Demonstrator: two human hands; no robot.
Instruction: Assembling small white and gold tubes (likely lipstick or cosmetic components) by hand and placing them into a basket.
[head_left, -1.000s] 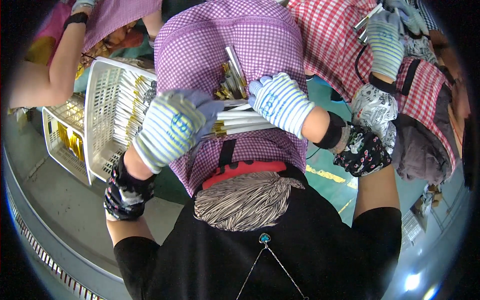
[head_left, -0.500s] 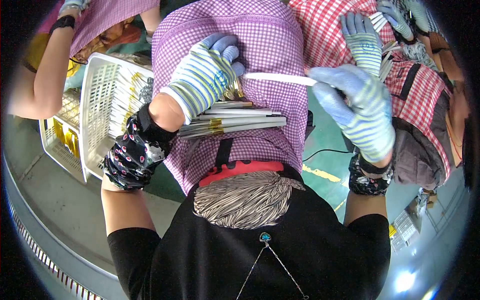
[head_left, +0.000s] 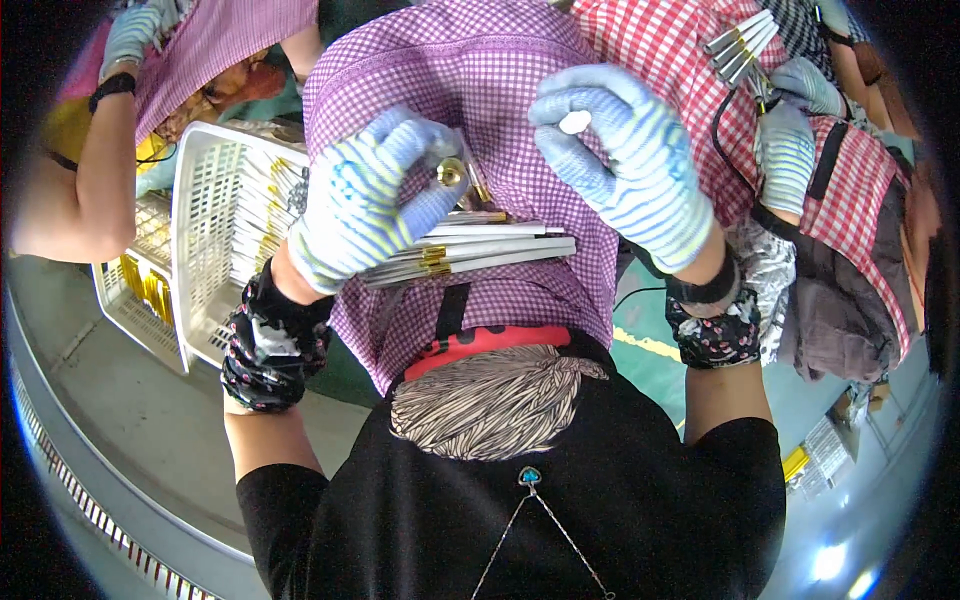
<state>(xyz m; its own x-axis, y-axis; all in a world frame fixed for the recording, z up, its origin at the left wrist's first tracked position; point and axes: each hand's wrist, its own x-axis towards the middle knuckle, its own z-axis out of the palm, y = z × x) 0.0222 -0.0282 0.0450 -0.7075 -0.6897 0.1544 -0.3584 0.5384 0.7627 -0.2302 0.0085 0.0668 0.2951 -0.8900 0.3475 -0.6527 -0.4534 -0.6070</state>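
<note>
My left hand point(head_left: 365, 200), in a striped knit glove, pinches a small round gold metal sleeve point(head_left: 450, 172), its open end turned toward me. Higher and to the right, my gloved right hand point(head_left: 640, 165) is closed on a white handle point(head_left: 575, 122), of which only a rounded white end shows; the rest is hidden or foreshortened. The two hands are apart. Below them, across my purple checked apron point(head_left: 530, 85), lies a bundle of slim white handles point(head_left: 500, 250) with gold sleeves. Part of another gold sleeve point(head_left: 477, 182) shows beside my left hand.
A white plastic basket point(head_left: 185, 235) of white-and-gold pieces stands at my left, beside a lower basket point(head_left: 140, 325) with gold pieces. At right a co-worker's gloved hands point(head_left: 790, 150) rest near several white rods point(head_left: 745, 50). Another person's arm point(head_left: 105, 170) is at far left.
My right hand has moved left and up; the long white handle between my hands now shows only as a white end. My left hand has turned and moved down, showing the gold sleeve.
</note>
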